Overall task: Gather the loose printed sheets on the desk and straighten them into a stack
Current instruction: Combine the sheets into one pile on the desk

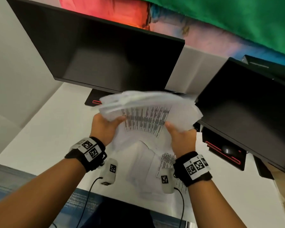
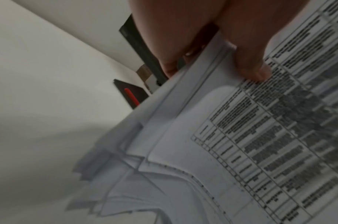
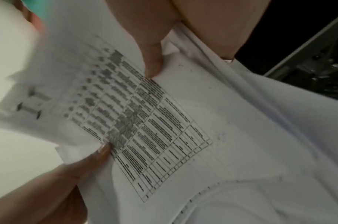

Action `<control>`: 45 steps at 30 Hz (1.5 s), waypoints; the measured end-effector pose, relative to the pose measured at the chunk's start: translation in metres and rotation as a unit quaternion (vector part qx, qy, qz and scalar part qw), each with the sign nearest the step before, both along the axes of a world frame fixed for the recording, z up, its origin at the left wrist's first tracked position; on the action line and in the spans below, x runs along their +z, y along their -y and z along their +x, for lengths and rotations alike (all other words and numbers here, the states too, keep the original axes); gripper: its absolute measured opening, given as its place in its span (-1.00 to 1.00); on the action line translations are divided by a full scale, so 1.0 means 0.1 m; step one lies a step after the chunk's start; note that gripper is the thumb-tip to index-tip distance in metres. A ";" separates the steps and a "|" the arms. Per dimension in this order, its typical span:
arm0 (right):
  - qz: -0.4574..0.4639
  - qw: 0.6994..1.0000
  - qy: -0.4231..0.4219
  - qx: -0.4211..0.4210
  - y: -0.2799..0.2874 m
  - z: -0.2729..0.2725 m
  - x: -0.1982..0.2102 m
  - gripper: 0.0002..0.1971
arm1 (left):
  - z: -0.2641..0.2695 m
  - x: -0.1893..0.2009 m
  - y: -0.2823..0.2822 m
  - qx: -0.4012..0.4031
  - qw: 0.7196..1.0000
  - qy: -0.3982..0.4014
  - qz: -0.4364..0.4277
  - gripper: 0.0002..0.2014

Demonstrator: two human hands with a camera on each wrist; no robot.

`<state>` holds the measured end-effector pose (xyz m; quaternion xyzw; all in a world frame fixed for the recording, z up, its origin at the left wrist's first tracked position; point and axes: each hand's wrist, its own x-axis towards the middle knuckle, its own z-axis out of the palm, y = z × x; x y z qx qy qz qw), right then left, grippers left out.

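White paper, a thick uneven bundle of printed sheets (image 1: pixel 148 112), is held up in the air at centre frame of the head view, above the desk (image 1: pixel 44 134) & in front of two dark monitors (image 1: pixel 105 60). Left hand (image 1: pixel 104 127) grips the bundle's left edge, thumb on top of the printed table, other fingers underneath; left wrist view shows the thumb (image 2: pixel 248 60) pressing the top page w/ a finger curled behind the edge. Right hand (image 1: pixel 183 137) grips the right side the same way, thumb (image 3: pixel 152 60) on the page, fingers wrapped behind. Bundle's long axis runs roughly left-right between the two hands, sheets fanned out & edges staggered toward the top of the frame, corners sticking out at diff angles. More loose sheets (image 1: pixel 148 170) lie on the desk at lower centre, directly under the wrists, some w/ print up. So gathering looks approx half done, imo: the lifted bundle isn't squared yet & the desk pile isn't picked up. Next move likely turns on tipping the bundle so one long edge points down at the desk, then tapping; both hands are equally near, one per end. Risk: fanned sheets slipping out the far side if either grip loosens.
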<state>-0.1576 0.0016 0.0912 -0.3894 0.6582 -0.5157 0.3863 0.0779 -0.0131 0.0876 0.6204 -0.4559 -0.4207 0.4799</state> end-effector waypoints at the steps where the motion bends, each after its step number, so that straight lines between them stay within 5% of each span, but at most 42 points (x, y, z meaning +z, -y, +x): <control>1: 0.003 0.999 0.043 -0.001 0.01 0.00 0.06 -0.77 | -0.01 0.00 0.02 0.017 0.999 0.000 -0.033 -0.80; 5: -0.029 0.998 0.048 0.027 -0.08 0.02 0.14 -0.68 | -0.03 0.03 -0.01 -0.027 0.992 0.026 -0.117 -0.54; 9: -0.048 0.995 0.077 0.041 -0.12 -0.06 -0.05 -0.13 | 0.08 -0.14 -0.04 -0.031 0.996 -0.076 -0.042 -0.17; 12: -0.018 0.995 0.079 0.065 -0.09 -0.09 -0.19 -0.02 | 0.15 -0.22 -0.02 -0.061 0.992 -0.106 0.006 -0.06; 14: 0.018 0.996 0.046 0.072 -0.08 -0.08 -0.22 -0.13 | 0.19 -0.27 0.01 -0.075 0.993 -0.087 0.020 -0.11; 18: 0.020 0.996 0.055 0.067 -0.05 -0.07 -0.11 -0.53 | 0.13 -0.19 0.02 -0.059 0.998 -0.037 0.005 -0.66; 20: -0.004 0.995 0.078 0.059 -0.05 -0.09 -0.03 -0.58 | 0.11 -0.12 0.00 -0.063 0.996 -0.063 -0.019 -0.65; 24: -0.012 0.995 0.074 0.064 -0.06 -0.18 -0.15 -0.32 | 0.15 -0.24 -0.06 -0.105 0.991 -0.084 -0.011 -0.43; 30: 0.104 0.992 0.017 0.068 -0.17 -0.06 -0.51 -0.34 | 0.04 -0.54 -0.06 -0.084 0.993 0.055 0.057 -0.72; 34: 0.170 0.982 -0.077 0.000 -0.27 -0.36 -0.76 -0.05 | 0.12 -0.29 0.13 -0.102 0.991 0.090 0.014 -0.72; 37: 0.392 0.875 -0.271 -0.086 -0.53 -0.74 -1.01 0.06 | 0.31 -0.24 0.23 -0.087 0.992 0.074 0.044 -0.72; 39: 0.462 0.831 -0.299 -0.085 -0.68 -0.81 -1.10 0.11 | 0.37 -0.31 0.23 -0.078 0.990 0.069 0.094 -0.75; 41: 0.456 0.836 -0.298 -0.067 -0.76 -0.81 -1.16 0.15 | 0.37 -0.49 0.17 -0.088 0.978 0.075 0.171 -0.76; 45: 0.374 0.894 -0.235 -0.074 -0.72 -0.79 -1.17 0.16 | 0.38 -0.98 -0.03 -0.076 0.944 0.142 0.289 -0.67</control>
